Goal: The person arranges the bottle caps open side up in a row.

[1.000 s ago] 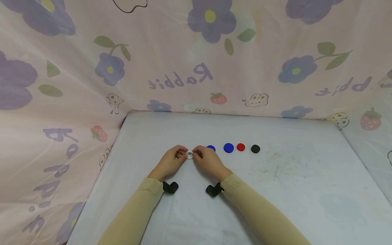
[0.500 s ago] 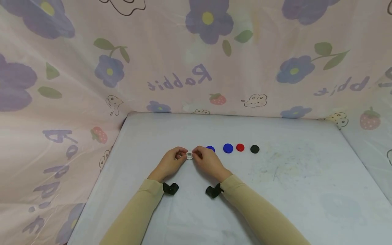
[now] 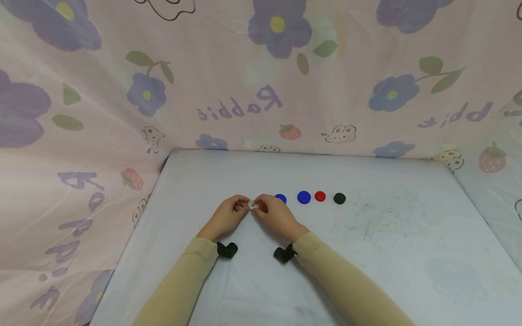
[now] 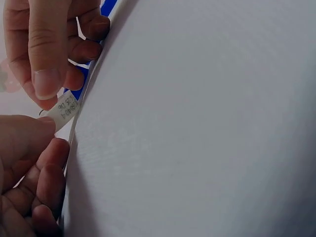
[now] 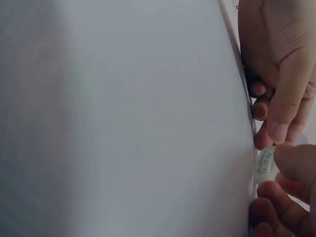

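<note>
1. The left hand (image 3: pixel 227 216) pinches a small, round white cap (image 3: pixel 251 206) between thumb and fingertip; its other fingers curl loosely inward.
2. The right hand (image 3: pixel 277 213) comes at the same cap from the opposite side, thumb and fingertip close together and gripping its edge.
3. The white cap sits between the two sets of fingertips, left of the middle of the white table (image 3: pixel 391 276). Both wrist views show dark printed characters on its side, too blurred to read in full. Whether it touches the tabletop, one cannot tell.
4. Just beyond the right hand lies a partly covered blue cap (image 3: pixel 281 198).
5. A row of caps runs on to the right of it: a fully visible blue cap (image 3: pixel 303 197), a red cap (image 3: pixel 320 196) just beside that, and a black cap (image 3: pixel 340 198) a little apart at the end.
6. Each wrist wears a small black device, one on the left (image 3: pixel 227 250) and one on the right (image 3: pixel 284 254), below beige sleeves (image 3: pixel 350 283).
7. Faint dark smudges (image 3: pixel 379 224) mark the tabletop on the right.
8. Behind the table hangs a pale pink curtain (image 3: pixel 228 59) printed with purple flowers, strawberries, rabbit faces and mirrored lettering.
</note>
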Demonstrator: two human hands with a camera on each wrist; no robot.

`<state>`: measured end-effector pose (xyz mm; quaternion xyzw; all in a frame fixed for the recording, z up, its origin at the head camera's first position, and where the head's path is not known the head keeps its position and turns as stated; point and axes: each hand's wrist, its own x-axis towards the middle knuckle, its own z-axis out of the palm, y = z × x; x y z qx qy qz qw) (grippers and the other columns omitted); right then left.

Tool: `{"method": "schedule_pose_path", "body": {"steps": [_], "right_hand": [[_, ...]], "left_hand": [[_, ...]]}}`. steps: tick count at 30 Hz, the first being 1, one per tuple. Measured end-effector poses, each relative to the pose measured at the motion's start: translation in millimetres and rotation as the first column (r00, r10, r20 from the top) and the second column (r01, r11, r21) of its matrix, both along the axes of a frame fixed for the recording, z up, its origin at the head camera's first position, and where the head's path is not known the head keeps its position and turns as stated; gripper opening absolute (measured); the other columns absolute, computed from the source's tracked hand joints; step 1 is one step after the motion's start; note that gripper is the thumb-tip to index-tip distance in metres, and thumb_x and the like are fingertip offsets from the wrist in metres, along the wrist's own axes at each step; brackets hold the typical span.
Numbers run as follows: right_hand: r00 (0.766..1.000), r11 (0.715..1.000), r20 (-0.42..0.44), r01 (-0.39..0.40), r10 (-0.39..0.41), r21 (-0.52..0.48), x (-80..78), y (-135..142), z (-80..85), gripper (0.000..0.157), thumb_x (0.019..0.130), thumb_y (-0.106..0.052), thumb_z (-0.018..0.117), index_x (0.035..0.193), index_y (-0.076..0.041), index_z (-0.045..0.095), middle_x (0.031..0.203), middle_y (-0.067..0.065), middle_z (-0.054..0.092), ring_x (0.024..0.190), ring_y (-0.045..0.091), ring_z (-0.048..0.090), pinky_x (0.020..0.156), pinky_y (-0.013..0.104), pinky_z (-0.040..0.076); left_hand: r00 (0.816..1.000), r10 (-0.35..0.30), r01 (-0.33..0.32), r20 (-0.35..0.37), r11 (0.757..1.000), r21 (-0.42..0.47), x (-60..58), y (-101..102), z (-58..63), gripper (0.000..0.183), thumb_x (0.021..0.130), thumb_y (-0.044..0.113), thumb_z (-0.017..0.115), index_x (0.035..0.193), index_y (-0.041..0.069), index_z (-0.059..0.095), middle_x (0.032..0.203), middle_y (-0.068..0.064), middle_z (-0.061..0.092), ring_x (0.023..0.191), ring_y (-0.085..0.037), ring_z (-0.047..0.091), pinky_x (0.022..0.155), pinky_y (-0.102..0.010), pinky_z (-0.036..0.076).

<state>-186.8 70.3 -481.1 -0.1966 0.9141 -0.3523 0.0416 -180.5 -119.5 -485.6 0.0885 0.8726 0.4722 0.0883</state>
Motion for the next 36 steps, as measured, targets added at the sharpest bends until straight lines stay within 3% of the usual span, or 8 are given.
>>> {"method": "schedule_pose_path", "body": {"steps": [8,14,19,24,31,36], "right_hand": [[1.0,1.0,0.0,0.024,-0.024,-0.008,-0.5,1,-0.4,0.028,0.091,-0.022,0.07,0.113,-0.009,0.059,0.079,-0.008,0.059,0.068,0.007,0.054,0.063,0.026,0.047],[0.999,0.999,0.033,0.027,-0.027,0.02,0.2,4,2.3,0.029,0.091,-0.024,0.069,0.115,-0.009,0.06,0.083,-0.007,0.061,0.072,0.007,0.055,0.066,0.026,0.048],[0.997,0.998,0.06,0.055,-0.056,0.01,1.1,14,8.3,0.029,0.091,-0.026,0.069,0.115,-0.01,0.062,0.088,-0.006,0.063,0.078,0.01,0.056,0.071,0.028,0.049],[0.992,0.993,0.061,0.112,-0.114,0.03,0.7,35,11.2,0.03,0.091,-0.029,0.069,0.115,-0.013,0.062,0.088,-0.007,0.062,0.079,0.011,0.056,0.073,0.027,0.049],[0.984,0.987,0.086,0.154,-0.157,0.048,0.3,63,12.2,0.033,0.091,-0.033,0.069,0.117,-0.014,0.061,0.093,-0.005,0.063,0.082,0.013,0.058,0.073,0.029,0.051],[0.98,0.984,0.097,0.172,-0.176,0.041,1.9,73,7.4,0.033,0.091,-0.032,0.069,0.116,-0.014,0.061,0.094,-0.003,0.064,0.081,0.014,0.058,0.073,0.03,0.051]], "left_hand": [[1.0,0.005,-0.005,0.009,1.0,0.01,0.3,2,0.6,0.018,0.096,0.02,0.062,0.112,0.013,0.065,0.093,0.002,0.06,0.081,-0.014,0.053,0.073,-0.033,0.042],[1.0,-0.013,0.013,0.017,1.0,0.006,-0.5,0,2.0,0.021,0.095,0.02,0.063,0.114,0.011,0.064,0.095,0.001,0.062,0.083,-0.015,0.054,0.074,-0.033,0.044],[1.0,0.014,-0.014,0.02,1.0,0.01,-1.9,-1,5.3,0.024,0.094,0.019,0.064,0.116,0.009,0.063,0.096,0.001,0.062,0.085,-0.014,0.056,0.078,-0.033,0.045],[0.999,0.029,-0.029,-0.018,1.0,0.0,-0.4,7,9.6,0.028,0.093,0.024,0.065,0.118,0.011,0.063,0.099,0.001,0.061,0.093,-0.016,0.056,0.085,-0.036,0.045],[0.99,0.003,-0.018,-0.143,0.995,-0.102,-3.2,27,13.7,0.034,0.089,0.032,0.07,0.117,0.014,0.065,0.11,0.001,0.061,0.105,-0.02,0.052,0.092,-0.04,0.041],[0.988,-0.028,0.007,-0.15,0.99,-0.138,-4.0,37,17.2,0.039,0.087,0.037,0.072,0.12,0.016,0.065,0.116,0.003,0.06,0.111,-0.02,0.048,0.097,-0.044,0.034]]}}
